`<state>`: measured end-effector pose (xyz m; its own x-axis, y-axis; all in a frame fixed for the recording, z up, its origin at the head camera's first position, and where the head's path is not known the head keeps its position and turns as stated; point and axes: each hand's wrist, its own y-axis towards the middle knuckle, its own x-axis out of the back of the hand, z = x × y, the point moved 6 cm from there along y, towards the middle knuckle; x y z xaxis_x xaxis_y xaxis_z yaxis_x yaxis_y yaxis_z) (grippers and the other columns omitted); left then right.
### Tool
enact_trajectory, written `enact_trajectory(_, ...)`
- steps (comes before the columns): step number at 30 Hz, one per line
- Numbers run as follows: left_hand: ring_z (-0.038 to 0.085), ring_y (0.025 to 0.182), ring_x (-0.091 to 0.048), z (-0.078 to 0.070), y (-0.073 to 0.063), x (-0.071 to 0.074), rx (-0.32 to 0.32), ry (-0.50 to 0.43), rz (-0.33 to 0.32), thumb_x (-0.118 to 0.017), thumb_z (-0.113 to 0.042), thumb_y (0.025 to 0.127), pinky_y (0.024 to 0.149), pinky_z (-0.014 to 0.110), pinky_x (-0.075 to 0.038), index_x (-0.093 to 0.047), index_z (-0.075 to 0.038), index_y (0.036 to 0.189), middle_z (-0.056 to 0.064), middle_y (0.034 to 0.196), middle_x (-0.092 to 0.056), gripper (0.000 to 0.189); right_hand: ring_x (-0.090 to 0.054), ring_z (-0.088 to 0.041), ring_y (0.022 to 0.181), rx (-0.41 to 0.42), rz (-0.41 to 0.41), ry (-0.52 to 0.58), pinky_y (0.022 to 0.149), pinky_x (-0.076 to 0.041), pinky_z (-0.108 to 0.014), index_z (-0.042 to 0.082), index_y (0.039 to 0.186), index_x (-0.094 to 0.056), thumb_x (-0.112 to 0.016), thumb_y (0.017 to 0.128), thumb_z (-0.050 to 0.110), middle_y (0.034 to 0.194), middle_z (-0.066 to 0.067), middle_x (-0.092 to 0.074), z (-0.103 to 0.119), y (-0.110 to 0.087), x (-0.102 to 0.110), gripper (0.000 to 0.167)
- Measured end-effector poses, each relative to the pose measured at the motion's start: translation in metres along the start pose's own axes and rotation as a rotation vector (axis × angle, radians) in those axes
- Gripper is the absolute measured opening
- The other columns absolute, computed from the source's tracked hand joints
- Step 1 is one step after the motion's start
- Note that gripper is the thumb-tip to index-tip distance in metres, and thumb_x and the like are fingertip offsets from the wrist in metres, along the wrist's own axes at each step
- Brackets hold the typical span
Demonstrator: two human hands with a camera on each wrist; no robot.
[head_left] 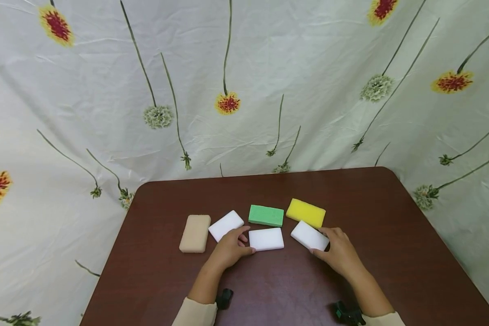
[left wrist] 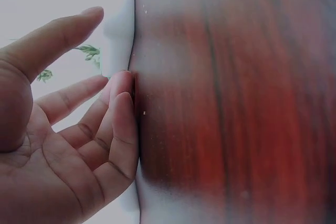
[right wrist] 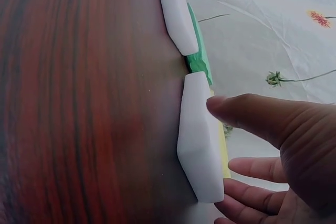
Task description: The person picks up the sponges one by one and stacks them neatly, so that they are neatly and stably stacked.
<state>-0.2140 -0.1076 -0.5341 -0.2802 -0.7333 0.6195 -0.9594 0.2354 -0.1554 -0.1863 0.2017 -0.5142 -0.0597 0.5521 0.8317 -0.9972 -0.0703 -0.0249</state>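
Observation:
My left hand point(head_left: 229, 247) has its thumb and a finger at the near and far left corners of a white sponge point(head_left: 266, 239) that lies flat in the middle. Another white sponge point(head_left: 226, 225) lies tilted beyond that hand, partly hidden by it. With thumb and fingers, my right hand point(head_left: 342, 253) holds the right end of a third, slanted white sponge point(head_left: 309, 235). In the right wrist view, the thumb touches one edge of this sponge point(right wrist: 199, 137) and fingers meet its end. The left wrist view shows the left hand point(left wrist: 68, 145) with loosely bent fingers.
Behind the white sponges lie a green sponge point(head_left: 266, 215) and a yellow sponge point(head_left: 305, 212). A beige sponge point(head_left: 195, 233) is at the far left of the group. All rest on a dark brown table point(head_left: 277, 290), with a floral cloth point(head_left: 195, 59) hanging behind it.

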Motion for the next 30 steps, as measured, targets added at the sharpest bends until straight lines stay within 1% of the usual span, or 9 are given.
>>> enact_trajectory(5, 0.012, 0.080, -0.057, 0.0000, 0.0007, -0.0002, -0.004, 0.002, 0.005, -0.087, -0.018, 0.079, 0.070, 0.027, -0.048, -0.060, -0.006, 0.137, 0.004, 0.099, -0.062, 0.065, -0.053, -0.040, 0.120, -0.022, 0.031, -0.006, 0.093, -0.049, -0.056, 0.000, 0.138, -0.057, -0.086, 0.081, 0.030, 0.132, -0.025, -0.056, -0.0024, -0.0016, -0.0017, 0.071)
enact_trajectory(9, 0.012, 0.079, -0.057, 0.0005, 0.0014, -0.0005, -0.005, 0.006, 0.007, -0.087, -0.017, 0.079, 0.069, 0.027, -0.047, -0.061, -0.006, 0.137, 0.005, 0.098, -0.061, 0.064, -0.053, -0.041, 0.120, -0.032, 0.042, -0.022, 0.094, -0.048, -0.057, -0.002, 0.137, -0.056, -0.086, 0.080, 0.030, 0.132, -0.026, -0.056, -0.0044, -0.0021, -0.0030, 0.072)
enact_trajectory(14, 0.012, 0.080, -0.058, 0.0022, 0.0018, 0.0002, 0.006, 0.009, 0.007, -0.086, -0.019, 0.079, 0.070, 0.028, -0.048, -0.061, -0.007, 0.137, 0.004, 0.098, -0.062, 0.064, -0.054, -0.041, 0.118, -0.037, 0.048, -0.047, 0.093, -0.048, -0.057, -0.003, 0.133, -0.057, -0.086, 0.079, 0.029, 0.130, -0.026, -0.056, -0.0054, -0.0018, -0.0038, 0.069)
enact_trajectory(18, 0.013, 0.082, -0.058, 0.0032, 0.0012, 0.0002, 0.019, 0.007, 0.006, -0.086, -0.021, 0.080, 0.072, 0.030, -0.048, -0.062, -0.008, 0.136, 0.003, 0.099, -0.063, 0.062, -0.054, -0.041, 0.117, -0.029, 0.043, -0.045, 0.092, -0.048, -0.058, -0.002, 0.131, -0.058, -0.086, 0.079, 0.027, 0.129, -0.026, -0.057, -0.0056, -0.0017, -0.0037, 0.066)
enact_trajectory(26, 0.014, 0.082, -0.058, 0.0024, 0.0003, 0.0005, 0.017, -0.007, 0.008, -0.085, -0.020, 0.081, 0.072, 0.031, -0.048, -0.062, -0.008, 0.135, 0.004, 0.100, -0.063, 0.060, -0.055, -0.041, 0.117, -0.020, 0.029, -0.015, 0.093, -0.049, -0.059, 0.004, 0.134, -0.058, -0.085, 0.081, 0.027, 0.129, -0.026, -0.056, -0.0067, -0.0027, -0.0030, 0.064)
enact_trajectory(30, 0.014, 0.082, -0.058, 0.0027, 0.0004, 0.0002, 0.019, -0.008, 0.009, -0.085, -0.020, 0.081, 0.072, 0.031, -0.048, -0.062, -0.009, 0.135, 0.004, 0.100, -0.063, 0.059, -0.060, -0.038, 0.110, -0.012, 0.021, 0.005, 0.089, -0.051, -0.055, 0.007, 0.136, -0.057, -0.085, 0.082, 0.027, 0.127, -0.025, -0.056, -0.0061, -0.0023, -0.0025, 0.064)
